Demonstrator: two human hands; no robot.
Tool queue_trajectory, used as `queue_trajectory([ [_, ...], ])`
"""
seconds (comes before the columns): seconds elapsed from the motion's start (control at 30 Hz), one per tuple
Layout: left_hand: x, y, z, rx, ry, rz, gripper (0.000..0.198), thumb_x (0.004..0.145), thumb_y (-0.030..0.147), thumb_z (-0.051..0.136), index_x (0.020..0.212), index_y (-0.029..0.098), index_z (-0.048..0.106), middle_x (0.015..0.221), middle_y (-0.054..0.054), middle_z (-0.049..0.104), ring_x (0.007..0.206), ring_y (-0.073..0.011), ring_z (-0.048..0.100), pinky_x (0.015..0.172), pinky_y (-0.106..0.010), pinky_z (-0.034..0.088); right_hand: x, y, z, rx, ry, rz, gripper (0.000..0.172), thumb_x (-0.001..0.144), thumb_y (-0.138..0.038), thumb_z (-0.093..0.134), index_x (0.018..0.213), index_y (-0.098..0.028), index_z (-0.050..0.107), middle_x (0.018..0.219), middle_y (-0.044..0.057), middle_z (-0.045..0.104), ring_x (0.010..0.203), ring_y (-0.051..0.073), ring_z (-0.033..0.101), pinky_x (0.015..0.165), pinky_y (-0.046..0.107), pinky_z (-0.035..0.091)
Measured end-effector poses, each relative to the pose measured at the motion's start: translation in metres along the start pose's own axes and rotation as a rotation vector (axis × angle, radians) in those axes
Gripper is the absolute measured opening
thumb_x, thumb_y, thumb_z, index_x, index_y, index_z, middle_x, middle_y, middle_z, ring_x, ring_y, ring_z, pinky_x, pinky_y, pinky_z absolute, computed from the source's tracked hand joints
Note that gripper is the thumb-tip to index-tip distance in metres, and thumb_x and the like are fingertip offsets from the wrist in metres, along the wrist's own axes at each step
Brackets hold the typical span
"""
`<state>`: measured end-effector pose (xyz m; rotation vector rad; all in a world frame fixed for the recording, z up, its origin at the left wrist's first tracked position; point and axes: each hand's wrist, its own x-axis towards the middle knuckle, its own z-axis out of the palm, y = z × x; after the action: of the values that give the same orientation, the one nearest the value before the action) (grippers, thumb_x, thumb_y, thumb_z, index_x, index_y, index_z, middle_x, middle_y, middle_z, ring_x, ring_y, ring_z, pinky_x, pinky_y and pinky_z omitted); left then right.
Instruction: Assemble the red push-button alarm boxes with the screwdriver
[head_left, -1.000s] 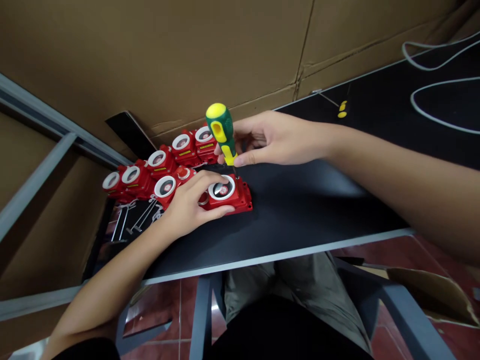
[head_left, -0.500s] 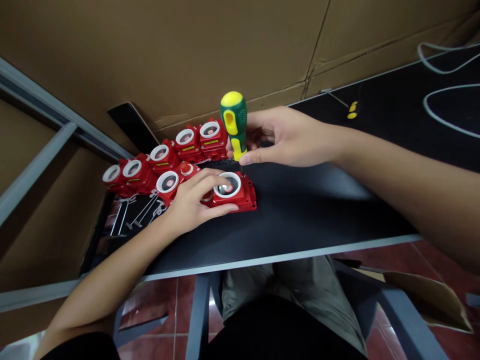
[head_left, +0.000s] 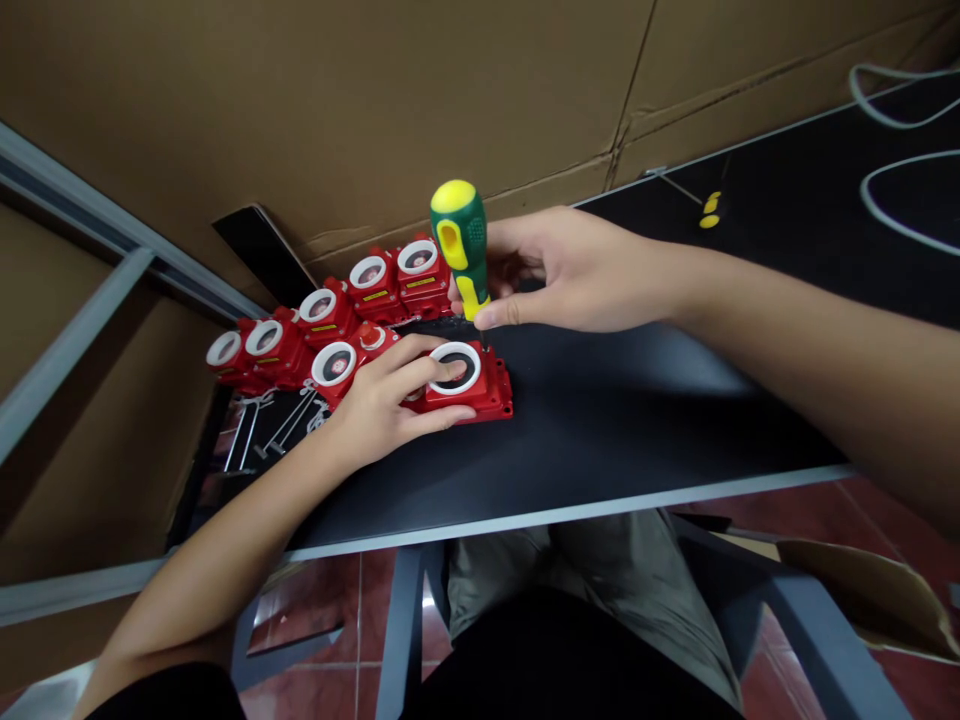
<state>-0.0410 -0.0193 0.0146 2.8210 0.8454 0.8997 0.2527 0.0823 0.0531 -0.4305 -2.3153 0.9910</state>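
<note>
On the black table lies a red box with a white-ringed round window [head_left: 491, 392]. My left hand [head_left: 386, 400] is wrapped over its left part, a finger lying across the window and the thumb along the near side. A green and yellow screwdriver [head_left: 463, 240] stands nearly upright, tilted a little left, its tip at a screw by the box's far right corner. Fingers and thumb of my right hand [head_left: 562, 272] grip the lower handle; some of the fingers are hidden behind it. Just left of my left hand sits another red box with a white-ringed window [head_left: 334, 366].
Several similar red boxes [head_left: 373, 285] form a row along the cardboard wall [head_left: 420, 110]. A dark flat panel [head_left: 262, 250] leans behind them. Small metal hammers [head_left: 277, 440] lie at the left. A yellow-handled tool [head_left: 709, 210] and a white cable [head_left: 892, 215] are at the right.
The screwdriver's handle leans slightly more to the left, and my right hand has shifted a little with it. My left hand stays on the red box. The view has moved slightly.
</note>
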Motion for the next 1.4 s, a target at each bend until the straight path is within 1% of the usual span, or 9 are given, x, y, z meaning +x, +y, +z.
queue_trajectory([
  [0.27,0.000,0.004,-0.001,0.089,-0.023,0.010,0.036,0.113,0.048,0.084,0.132,0.018,0.076,0.135,-0.017,0.082,0.119,-0.0270,0.085,0.105,-0.037,0.071,0.001,-0.020,0.012,-0.060,0.103,0.130,0.024,0.094,-0.029,0.087,0.102,-0.021,0.065,0.096,0.001,0.071,0.085,0.017,0.062,0.080,0.037,0.049],
  [0.47,0.000,0.006,0.001,0.081,-0.022,-0.041,0.039,0.114,0.054,0.083,0.132,0.021,0.073,0.137,-0.015,0.083,0.124,-0.0275,0.085,0.110,-0.037,0.070,0.000,-0.030,0.020,-0.051,0.194,0.145,0.027,0.093,-0.028,0.088,0.104,-0.021,0.065,0.096,0.001,0.073,0.086,0.016,0.064,0.080,0.037,0.052],
  [0.67,-0.005,0.005,0.002,-0.014,0.016,-0.223,0.065,0.104,0.070,0.090,0.143,0.024,0.065,0.138,-0.012,0.085,0.121,-0.0291,0.088,0.105,-0.038,0.072,0.001,-0.011,0.006,0.024,0.080,0.043,0.033,0.096,-0.038,0.087,0.120,-0.021,0.073,0.107,0.002,0.077,0.090,0.017,0.066,0.081,0.034,0.056],
  [0.8,-0.008,0.004,0.001,-0.048,-0.015,-0.290,0.072,0.101,0.072,0.092,0.147,0.024,0.064,0.143,-0.013,0.084,0.126,-0.0319,0.088,0.106,-0.041,0.073,0.001,0.004,-0.003,0.201,-0.077,-0.033,0.031,0.102,-0.041,0.082,0.123,-0.019,0.075,0.120,0.003,0.078,0.110,0.019,0.073,0.102,0.038,0.065],
  [0.9,-0.006,0.006,0.000,-0.036,-0.015,-0.269,0.070,0.102,0.070,0.092,0.148,0.024,0.065,0.143,-0.013,0.085,0.126,-0.0311,0.087,0.109,-0.040,0.072,0.001,0.006,-0.004,0.208,-0.095,-0.043,0.027,0.102,-0.037,0.080,0.121,-0.019,0.075,0.119,0.004,0.079,0.115,0.021,0.074,0.108,0.041,0.065],
  [1.03,-0.001,0.006,0.000,-0.026,-0.008,-0.137,0.053,0.108,0.060,0.089,0.140,0.022,0.072,0.137,-0.013,0.086,0.126,-0.0287,0.086,0.113,-0.039,0.070,0.003,-0.001,0.000,0.098,-0.023,0.004,0.023,0.097,-0.034,0.085,0.110,-0.020,0.073,0.107,0.002,0.077,0.099,0.019,0.069,0.096,0.038,0.062],
  [1.17,-0.001,0.003,0.000,0.001,0.002,-0.063,0.044,0.109,0.054,0.088,0.134,0.020,0.076,0.135,-0.015,0.085,0.122,-0.0278,0.086,0.107,-0.039,0.070,0.005,-0.008,0.008,0.046,0.040,0.074,0.027,0.092,-0.032,0.088,0.103,-0.021,0.067,0.094,-0.001,0.067,0.086,0.015,0.059,0.080,0.033,0.053],
  [1.27,-0.003,0.001,0.001,0.004,0.002,-0.069,0.041,0.110,0.053,0.089,0.134,0.021,0.077,0.137,-0.016,0.085,0.121,-0.0285,0.086,0.105,-0.040,0.071,0.006,-0.011,0.011,0.031,0.077,0.107,0.028,0.091,-0.031,0.089,0.101,-0.022,0.065,0.090,-0.001,0.062,0.082,0.015,0.053,0.077,0.033,0.049],
  [1.4,-0.004,0.001,0.002,-0.025,0.015,-0.080,0.040,0.110,0.053,0.088,0.132,0.021,0.079,0.140,-0.017,0.085,0.123,-0.0292,0.085,0.105,-0.041,0.070,0.006,-0.012,0.010,0.016,0.089,0.124,0.029,0.090,-0.032,0.090,0.101,-0.022,0.065,0.089,-0.001,0.062,0.082,0.016,0.054,0.078,0.035,0.049],
])
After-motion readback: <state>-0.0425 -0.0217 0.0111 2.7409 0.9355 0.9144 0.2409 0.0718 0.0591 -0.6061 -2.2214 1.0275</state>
